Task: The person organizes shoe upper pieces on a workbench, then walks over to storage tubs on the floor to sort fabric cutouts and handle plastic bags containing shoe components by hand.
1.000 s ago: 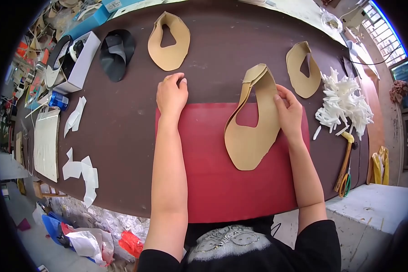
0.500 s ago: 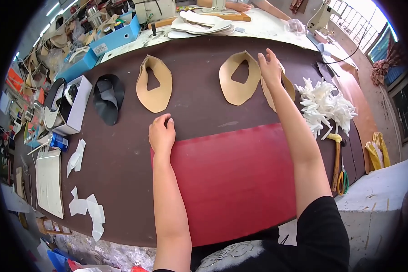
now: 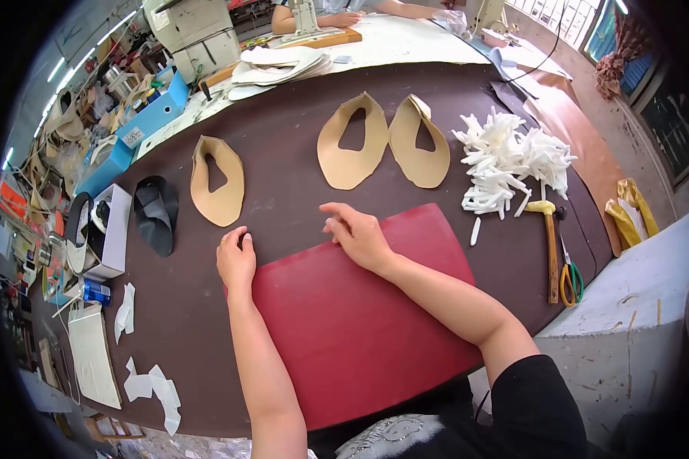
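A red sheet (image 3: 360,336) lies on the dark brown table (image 3: 184,321) in front of me. My left hand (image 3: 236,258) rests at the sheet's far left corner, fingers loosely curled and apart, holding nothing. Over the sheet's far edge hovers my right hand (image 3: 356,236), empty, its fingers apart. Beyond it, a tan shoe-upper-shaped piece (image 3: 337,164) lies beside another tan piece (image 3: 421,164), their sides close together. A third tan piece (image 3: 228,200) sits beyond my left hand, with a black piece (image 3: 155,218) to its left.
White finger-like pieces (image 3: 513,161) are heaped at right, near a hammer (image 3: 551,252) and scissors (image 3: 568,271). At left are a white box (image 3: 116,233), a blue can (image 3: 96,291) and white scraps (image 3: 164,394). Another person's hand (image 3: 344,19) shows at the far white table (image 3: 398,46).
The tan piece my right hand held is now down beside the right-hand one. My right hand has let go and come back over the red sheet. The view has shifted.
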{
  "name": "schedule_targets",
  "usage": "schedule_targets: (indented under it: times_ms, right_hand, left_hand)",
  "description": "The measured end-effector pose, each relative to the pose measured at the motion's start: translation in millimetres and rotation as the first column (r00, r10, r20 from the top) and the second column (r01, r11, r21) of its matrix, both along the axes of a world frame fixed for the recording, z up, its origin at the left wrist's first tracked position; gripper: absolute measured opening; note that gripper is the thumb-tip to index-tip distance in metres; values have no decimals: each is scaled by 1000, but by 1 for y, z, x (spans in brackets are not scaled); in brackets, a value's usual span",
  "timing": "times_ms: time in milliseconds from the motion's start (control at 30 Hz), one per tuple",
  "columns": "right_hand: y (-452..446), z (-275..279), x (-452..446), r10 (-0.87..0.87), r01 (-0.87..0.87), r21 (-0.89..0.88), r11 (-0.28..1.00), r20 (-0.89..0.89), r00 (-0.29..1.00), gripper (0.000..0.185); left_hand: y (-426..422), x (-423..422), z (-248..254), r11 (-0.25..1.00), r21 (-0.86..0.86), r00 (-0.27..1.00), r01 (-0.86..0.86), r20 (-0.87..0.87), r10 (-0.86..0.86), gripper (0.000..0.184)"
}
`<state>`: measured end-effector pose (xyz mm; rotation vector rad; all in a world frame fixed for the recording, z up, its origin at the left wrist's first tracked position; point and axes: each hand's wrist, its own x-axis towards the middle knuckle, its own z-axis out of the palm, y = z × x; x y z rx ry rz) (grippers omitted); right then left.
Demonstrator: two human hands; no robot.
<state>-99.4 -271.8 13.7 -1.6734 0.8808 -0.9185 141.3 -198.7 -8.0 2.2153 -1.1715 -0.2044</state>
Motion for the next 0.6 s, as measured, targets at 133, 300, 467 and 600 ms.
schedule_targets:
  times_ms: [133, 300, 467, 600]
  right_hand:
    - [-3, -8, -3, 66, -82, -197, 977, -90, 994, 30]
    - [-3, -2, -8, 116, -133, -180, 975, -104, 988, 34]
    - [1, -3, -9, 108, -157, -268, 951, -188, 976, 38]
    - [0, -2, -13, 159, -207, -220, 953, -218, 963, 41]
  left_hand:
    - [1, -2, -4, 1000, 7, 999, 17, 28, -17, 26]
    - [2, -6, 3, 999, 25, 998, 28, 63, -29, 26]
    - [1, -12, 4, 998, -3, 987, 61, 150, -60, 23]
    - [-1, -14, 4, 997, 27, 980, 68, 186, -72, 24]
